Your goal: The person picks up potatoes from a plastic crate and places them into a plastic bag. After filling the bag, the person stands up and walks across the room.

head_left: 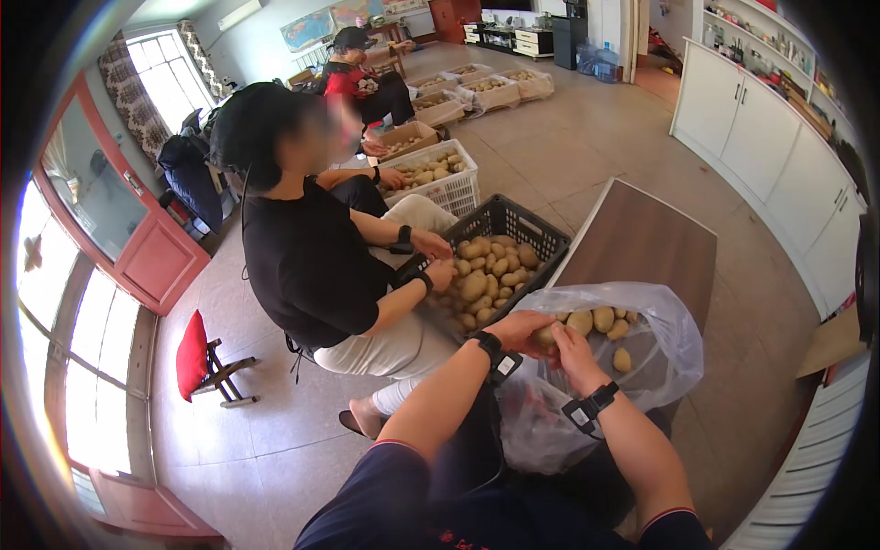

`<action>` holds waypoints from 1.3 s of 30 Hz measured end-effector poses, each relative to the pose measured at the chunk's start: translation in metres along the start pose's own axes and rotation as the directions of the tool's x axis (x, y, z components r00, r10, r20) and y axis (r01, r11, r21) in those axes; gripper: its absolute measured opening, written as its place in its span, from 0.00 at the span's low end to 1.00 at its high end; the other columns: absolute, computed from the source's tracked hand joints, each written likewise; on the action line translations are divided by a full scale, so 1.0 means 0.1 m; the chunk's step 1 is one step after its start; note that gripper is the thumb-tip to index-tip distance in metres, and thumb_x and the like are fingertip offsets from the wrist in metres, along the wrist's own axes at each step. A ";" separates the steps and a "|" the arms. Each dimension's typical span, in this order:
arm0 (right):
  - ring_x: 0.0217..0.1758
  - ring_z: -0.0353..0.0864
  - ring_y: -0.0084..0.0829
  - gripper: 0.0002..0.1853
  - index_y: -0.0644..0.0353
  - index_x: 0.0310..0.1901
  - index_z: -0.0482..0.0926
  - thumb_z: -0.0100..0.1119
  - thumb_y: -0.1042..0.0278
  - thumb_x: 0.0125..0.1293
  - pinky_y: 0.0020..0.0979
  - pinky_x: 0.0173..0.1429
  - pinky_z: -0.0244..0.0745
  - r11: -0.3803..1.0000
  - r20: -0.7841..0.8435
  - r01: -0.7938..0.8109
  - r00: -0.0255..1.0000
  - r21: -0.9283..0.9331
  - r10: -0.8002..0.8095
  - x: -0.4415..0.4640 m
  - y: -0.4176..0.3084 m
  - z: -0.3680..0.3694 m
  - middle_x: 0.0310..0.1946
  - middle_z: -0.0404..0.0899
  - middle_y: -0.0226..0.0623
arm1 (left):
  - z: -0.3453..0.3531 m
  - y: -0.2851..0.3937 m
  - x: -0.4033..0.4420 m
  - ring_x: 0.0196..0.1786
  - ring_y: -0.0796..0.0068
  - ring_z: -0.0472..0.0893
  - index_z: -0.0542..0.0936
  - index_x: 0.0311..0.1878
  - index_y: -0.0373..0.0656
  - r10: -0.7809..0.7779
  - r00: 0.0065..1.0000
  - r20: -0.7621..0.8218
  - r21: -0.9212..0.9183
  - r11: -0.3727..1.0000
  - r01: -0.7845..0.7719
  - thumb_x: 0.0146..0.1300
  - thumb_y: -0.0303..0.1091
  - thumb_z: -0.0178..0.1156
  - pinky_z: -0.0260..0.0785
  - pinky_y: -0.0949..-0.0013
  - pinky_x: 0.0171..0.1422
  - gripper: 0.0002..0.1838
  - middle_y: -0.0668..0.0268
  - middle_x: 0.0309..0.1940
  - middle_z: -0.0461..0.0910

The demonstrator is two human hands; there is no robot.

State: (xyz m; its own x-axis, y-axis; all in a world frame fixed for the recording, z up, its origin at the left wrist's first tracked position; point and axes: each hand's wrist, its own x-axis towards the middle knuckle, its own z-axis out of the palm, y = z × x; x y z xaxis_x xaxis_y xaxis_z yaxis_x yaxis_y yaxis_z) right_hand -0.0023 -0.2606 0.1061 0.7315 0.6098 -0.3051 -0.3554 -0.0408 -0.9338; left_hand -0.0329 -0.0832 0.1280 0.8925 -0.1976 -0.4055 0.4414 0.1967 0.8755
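My left hand (521,332) and my right hand (576,352) meet over the near edge of a clear plastic bag (674,353). A potato (544,336) is between them, with the left fingers curled round it and the right fingers against it. Several potatoes (602,319) lie in the bag just beyond my hands, and one (622,359) rests apart from them, nearer to me. Left of the bag stands a black crate (553,246) filled with potatoes (474,286). Each of my wrists carries a strapped device.
A brown tabletop (632,243) lies beyond the bag. At my left sits a co-worker (307,247), hands over the black crate. Farther back are a white crate (456,194), boxes of potatoes (489,93) and another seated person (367,82). A red stool (192,356) stands at left.
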 end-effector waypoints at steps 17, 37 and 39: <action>0.48 0.76 0.44 0.20 0.60 0.52 0.75 0.62 0.64 0.58 0.43 0.52 0.71 0.514 -0.201 0.152 0.798 -0.844 -0.568 0.13 0.77 -0.99 0.43 0.77 0.47 | -0.76 -0.46 0.28 0.34 0.61 0.80 0.73 0.55 0.45 0.763 0.646 -0.025 0.829 0.377 -0.413 0.68 0.44 0.57 0.78 0.60 0.35 0.18 0.60 0.42 0.79; 0.56 0.72 0.55 0.22 0.52 0.52 0.73 0.61 0.74 0.53 0.47 0.56 0.73 0.379 -0.377 -0.227 0.841 -0.897 -0.389 -0.15 0.90 -1.30 0.55 0.66 0.47 | -1.25 -0.52 0.33 0.44 0.52 0.77 0.66 0.57 0.35 -0.151 0.707 -0.691 -0.598 0.669 -0.442 0.71 0.35 0.48 0.79 0.53 0.41 0.17 0.52 0.51 0.72; 0.53 0.75 0.54 0.20 0.51 0.50 0.72 0.61 0.73 0.53 0.48 0.54 0.74 0.359 -0.394 -0.273 0.860 -0.893 -0.326 -0.14 0.92 -1.29 0.52 0.68 0.46 | -1.30 -0.55 0.35 0.46 0.52 0.76 0.66 0.58 0.35 -0.147 0.687 -0.711 -0.570 0.693 -0.441 0.70 0.34 0.49 0.80 0.53 0.42 0.17 0.53 0.52 0.72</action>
State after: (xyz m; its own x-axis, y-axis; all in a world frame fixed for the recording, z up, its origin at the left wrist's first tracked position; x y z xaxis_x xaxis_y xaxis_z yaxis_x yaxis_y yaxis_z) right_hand 0.0298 -0.3756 0.0005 0.9736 0.2260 -0.0316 0.1923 -0.8873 -0.4191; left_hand -0.0137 0.0244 0.0313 0.6147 0.5182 -0.5947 -0.0345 0.7709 0.6360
